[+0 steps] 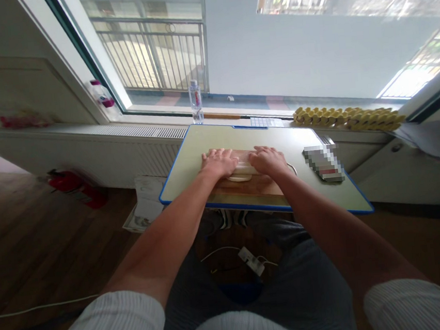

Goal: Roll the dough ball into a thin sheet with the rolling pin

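A pale rolling pin [246,168] lies crosswise under both my hands on a brown wooden board [241,189]. Over its left part my left hand [220,162] is curled, fingers pointing away from me. My right hand [268,159] wraps the right part, its thumb side toward the left hand. A flat piece of pale dough [240,177] shows beneath the pin, between the hands. The board rests on a small light table [178,182] with a blue edge. Most of the pin is hidden by my hands.
A blurred-out phone-like object [324,164] lies on the table's right. Behind the table stand a water bottle [196,102] and yellow egg trays [345,117] on the sill. On the floor are a power strip [251,260], a box [142,206] and a red fire extinguisher [78,188].
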The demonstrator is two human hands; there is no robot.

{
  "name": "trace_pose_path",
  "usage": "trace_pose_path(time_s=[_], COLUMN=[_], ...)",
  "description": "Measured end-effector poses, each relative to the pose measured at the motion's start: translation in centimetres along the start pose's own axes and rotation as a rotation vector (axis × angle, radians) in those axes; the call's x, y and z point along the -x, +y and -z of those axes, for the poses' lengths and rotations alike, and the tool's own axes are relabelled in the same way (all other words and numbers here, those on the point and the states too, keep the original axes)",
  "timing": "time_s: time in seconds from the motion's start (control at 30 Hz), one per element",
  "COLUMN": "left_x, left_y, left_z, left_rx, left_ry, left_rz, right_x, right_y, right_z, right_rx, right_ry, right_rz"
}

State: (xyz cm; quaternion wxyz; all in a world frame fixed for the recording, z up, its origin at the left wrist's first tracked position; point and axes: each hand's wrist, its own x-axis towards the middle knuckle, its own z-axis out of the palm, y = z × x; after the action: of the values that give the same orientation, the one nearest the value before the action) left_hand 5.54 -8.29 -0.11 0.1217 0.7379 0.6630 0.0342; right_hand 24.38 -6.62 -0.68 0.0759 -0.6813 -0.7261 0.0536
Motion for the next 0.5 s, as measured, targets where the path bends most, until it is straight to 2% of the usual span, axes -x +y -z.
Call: trace_pose_path(time_s=[0.5], left_x=[-3.4], left_y=[-0.4], left_z=[0.3], left_rx=[0.011], left_ry=[-0.037], left_rz=[0.016], right_x=[-2.6], right_y=[-0.3], right_z=[-0.1], right_rx=[-0.050], right_ry=[0.082], right_rz=[-0.054])
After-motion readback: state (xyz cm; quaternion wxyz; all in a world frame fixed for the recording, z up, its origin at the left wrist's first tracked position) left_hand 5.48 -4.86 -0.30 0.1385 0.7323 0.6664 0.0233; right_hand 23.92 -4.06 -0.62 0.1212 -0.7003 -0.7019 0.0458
